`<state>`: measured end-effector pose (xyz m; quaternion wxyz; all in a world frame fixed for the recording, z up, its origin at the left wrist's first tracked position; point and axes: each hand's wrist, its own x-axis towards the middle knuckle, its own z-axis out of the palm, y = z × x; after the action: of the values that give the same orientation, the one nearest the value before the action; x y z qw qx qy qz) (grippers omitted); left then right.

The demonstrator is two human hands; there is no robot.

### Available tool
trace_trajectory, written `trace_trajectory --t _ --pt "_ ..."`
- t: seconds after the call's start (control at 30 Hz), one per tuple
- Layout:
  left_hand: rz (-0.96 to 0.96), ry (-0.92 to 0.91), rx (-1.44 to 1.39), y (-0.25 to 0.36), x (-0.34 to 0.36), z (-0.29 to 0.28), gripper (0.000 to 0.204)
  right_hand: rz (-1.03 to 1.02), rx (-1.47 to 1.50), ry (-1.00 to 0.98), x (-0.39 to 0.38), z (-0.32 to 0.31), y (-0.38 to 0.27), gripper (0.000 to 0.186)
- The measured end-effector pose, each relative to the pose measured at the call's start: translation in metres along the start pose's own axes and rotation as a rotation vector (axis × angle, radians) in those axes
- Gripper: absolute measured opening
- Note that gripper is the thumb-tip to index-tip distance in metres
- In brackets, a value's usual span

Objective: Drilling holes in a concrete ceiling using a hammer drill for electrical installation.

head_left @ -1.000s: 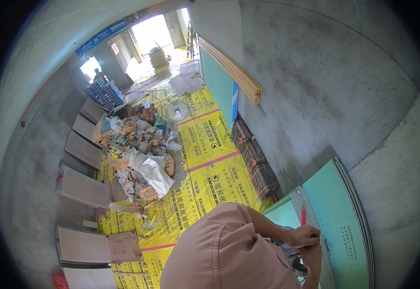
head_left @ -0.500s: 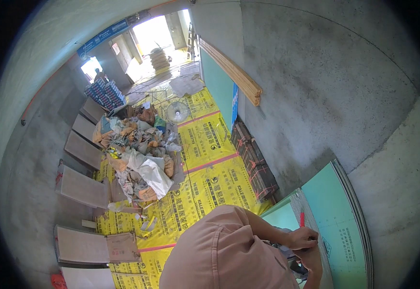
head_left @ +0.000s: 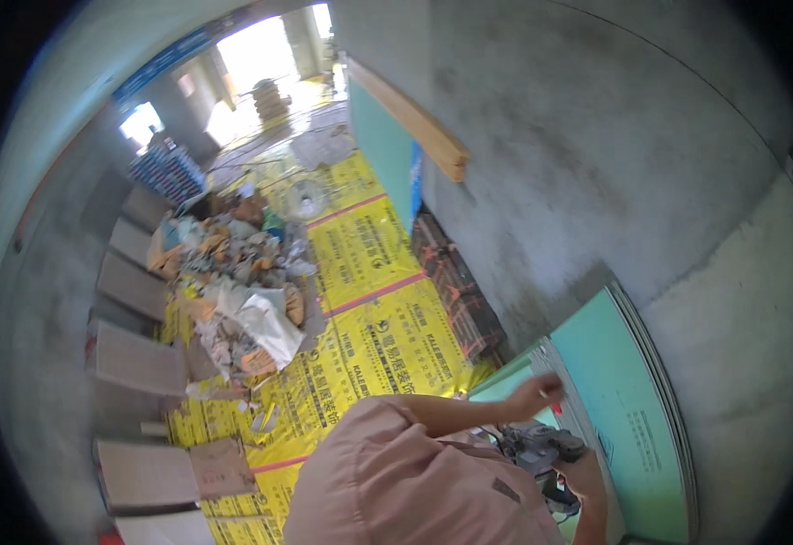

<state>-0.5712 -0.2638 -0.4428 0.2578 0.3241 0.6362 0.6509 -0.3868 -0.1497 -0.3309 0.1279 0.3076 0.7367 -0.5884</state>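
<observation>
My left hand (head_left: 535, 397) is lifted over the upper end of the green boards, its fingers curled and blurred. A small red thing (head_left: 556, 408) shows at its fingertips; I cannot tell whether the hand holds it. Lower down, my right hand (head_left: 582, 474) is closed around a bulky dark grey tool (head_left: 542, 445), its exact kind unclear. Part of the tool is hidden by the hand and my pink-beige sleeve. Beneath and beside both hands stands a stack of green boards (head_left: 610, 391), leaning on the wall.
Yellow printed sheeting (head_left: 387, 350) covers the floor. Heaped bags and rubble (head_left: 242, 263) lie left of the middle, with grey panels (head_left: 137, 363) along the left wall. Dark wrapped packs (head_left: 455, 291) line the right wall, below timber strips (head_left: 410, 118). A fan (head_left: 305, 200) stands farther off.
My left hand has moved up and left, away from my right hand, where the two were together. The grey tool is now more exposed. The whole view has shifted slightly.
</observation>
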Motion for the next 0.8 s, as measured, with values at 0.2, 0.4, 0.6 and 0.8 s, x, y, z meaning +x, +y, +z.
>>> trace_trajectory --t 0.2,0.4,0.6,0.8 --pt "-0.423 -0.216 0.554 -0.071 -0.031 -0.090 0.033 -0.018 0.017 0.177 -0.004 -0.016 -0.025 0.017" --pt "-0.271 -0.982 0.602 -0.071 0.022 -0.027 0.047 -0.217 -0.127 0.372 -0.076 -0.083 -0.118 0.028" --pt "-0.272 -0.529 -0.813 0.083 0.121 0.157 0.046 -0.364 0.074 0.731 -0.190 -0.115 -0.157 0.026" --pt "0.134 -0.607 -0.755 0.218 0.192 0.258 0.022 -0.534 0.314 1.162 -0.251 -0.127 -0.150 0.014"
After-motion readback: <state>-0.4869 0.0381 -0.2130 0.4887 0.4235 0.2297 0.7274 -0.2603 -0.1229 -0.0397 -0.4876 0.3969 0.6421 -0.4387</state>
